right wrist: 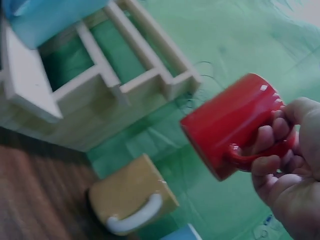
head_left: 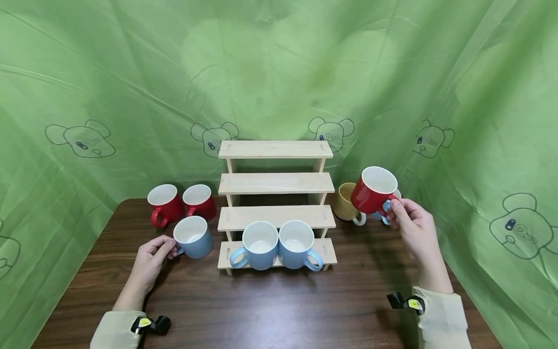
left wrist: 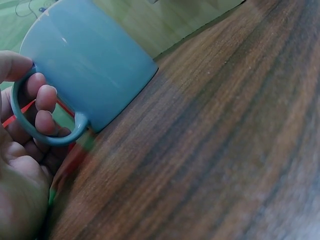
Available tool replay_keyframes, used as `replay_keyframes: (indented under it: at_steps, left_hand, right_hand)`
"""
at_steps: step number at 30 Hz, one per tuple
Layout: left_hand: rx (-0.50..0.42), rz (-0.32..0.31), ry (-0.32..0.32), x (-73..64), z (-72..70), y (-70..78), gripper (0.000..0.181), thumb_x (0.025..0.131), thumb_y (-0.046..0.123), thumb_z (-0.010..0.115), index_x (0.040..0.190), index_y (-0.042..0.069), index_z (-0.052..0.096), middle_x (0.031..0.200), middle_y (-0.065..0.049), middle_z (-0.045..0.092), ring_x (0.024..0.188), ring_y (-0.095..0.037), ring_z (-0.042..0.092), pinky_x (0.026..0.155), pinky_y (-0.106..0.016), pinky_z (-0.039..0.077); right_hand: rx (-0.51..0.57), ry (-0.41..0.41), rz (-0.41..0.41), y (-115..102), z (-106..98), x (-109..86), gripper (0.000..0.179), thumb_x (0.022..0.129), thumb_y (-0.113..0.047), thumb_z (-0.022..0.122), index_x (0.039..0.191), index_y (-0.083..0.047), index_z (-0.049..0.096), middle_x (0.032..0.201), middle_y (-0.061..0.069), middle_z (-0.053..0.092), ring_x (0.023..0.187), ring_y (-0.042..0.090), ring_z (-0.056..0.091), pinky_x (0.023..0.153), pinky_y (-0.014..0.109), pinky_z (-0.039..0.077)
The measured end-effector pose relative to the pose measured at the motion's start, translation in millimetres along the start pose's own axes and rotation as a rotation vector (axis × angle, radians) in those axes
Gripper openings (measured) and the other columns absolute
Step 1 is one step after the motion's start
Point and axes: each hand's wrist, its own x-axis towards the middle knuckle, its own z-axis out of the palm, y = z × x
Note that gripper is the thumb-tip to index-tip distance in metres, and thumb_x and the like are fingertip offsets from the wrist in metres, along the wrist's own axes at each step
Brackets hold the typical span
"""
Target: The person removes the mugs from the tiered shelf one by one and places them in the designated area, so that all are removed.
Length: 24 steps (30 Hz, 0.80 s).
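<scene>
My left hand (head_left: 150, 261) grips the handle of a blue mug (head_left: 196, 238), with fingers through the loop in the left wrist view; the mug stands upright on the table or just at it. On the right, my right hand (head_left: 414, 228) holds a red mug (right wrist: 235, 125) by its handle, raised above the table. Below and beside that mug are a yellow mug (head_left: 345, 206) with a white handle and a partly hidden blue mug (right wrist: 182, 234). Two more blue mugs (head_left: 260, 249) (head_left: 295, 249) stand side by side on the lowest step of a wooden stepped rack (head_left: 276, 218).
Behind the left blue mug, two red mugs (head_left: 167, 206) (head_left: 202, 203) stand on the dark wooden table (head_left: 270, 310). The rack's three upper steps (head_left: 275, 183) are bare. A green curtain (head_left: 270, 72) with bear-face drawings hangs behind the table and along both sides.
</scene>
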Motion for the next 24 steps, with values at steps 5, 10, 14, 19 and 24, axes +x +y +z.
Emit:
replay_keyframes:
  at_steps: [5,10,14,19,24]
  left_hand:
    - [0.005,-0.007,-0.004,-0.5,0.2,0.1,0.021,0.11,-0.003,0.059,0.096,-0.019,0.063,0.079,-0.004,0.067,0.073,-0.012,0.063,0.066,-0.021,0.055]
    - [0.008,-0.01,0.004,0.3,0.3,0.7,0.021,0.11,-0.002,0.059,0.096,-0.018,0.063,0.079,-0.004,0.067,0.073,-0.012,0.063,0.066,-0.021,0.055]
    - [0.006,-0.014,0.011,0.3,0.5,0.5,0.021,0.11,-0.002,0.06,0.096,-0.018,0.063,0.079,-0.002,0.067,0.073,-0.012,0.063,0.067,-0.021,0.055]
    - [0.004,-0.02,0.014,-0.3,0.9,-0.8,0.021,0.11,-0.003,0.06,0.096,-0.018,0.063,0.079,-0.002,0.067,0.073,-0.011,0.063,0.066,-0.022,0.055]
    - [0.002,-0.013,0.008,0.7,-0.6,0.8,0.021,0.11,-0.003,0.06,0.096,-0.019,0.063,0.079,-0.001,0.067,0.073,-0.011,0.063,0.067,-0.021,0.055]
  right_hand:
    - [-0.022,0.054,0.011,9,9,-10.3,0.022,0.11,-0.012,0.067,0.102,0.008,0.068,0.079,-0.004,0.069,0.07,0.006,0.063,0.065,0.016,0.054]
    - [-0.167,0.008,-0.02,16,5,-26.0,0.02,0.11,-0.009,0.065,0.104,0.01,0.067,0.08,-0.008,0.07,0.074,0.003,0.065,0.067,0.014,0.053]
    - [-0.291,-0.029,-0.037,23,-4,-36.4,0.021,0.111,-0.008,0.064,0.104,0.011,0.067,0.079,-0.009,0.07,0.075,0.002,0.065,0.068,0.014,0.051]
    - [-0.312,-0.035,0.023,31,-14,-48.8,0.022,0.111,-0.011,0.065,0.107,0.01,0.068,0.081,-0.005,0.07,0.078,0.003,0.067,0.07,0.016,0.055]
    - [-0.264,-0.013,0.074,43,-19,-59.7,0.023,0.111,-0.011,0.066,0.109,0.012,0.067,0.084,-0.006,0.071,0.078,0.005,0.065,0.066,0.016,0.055]
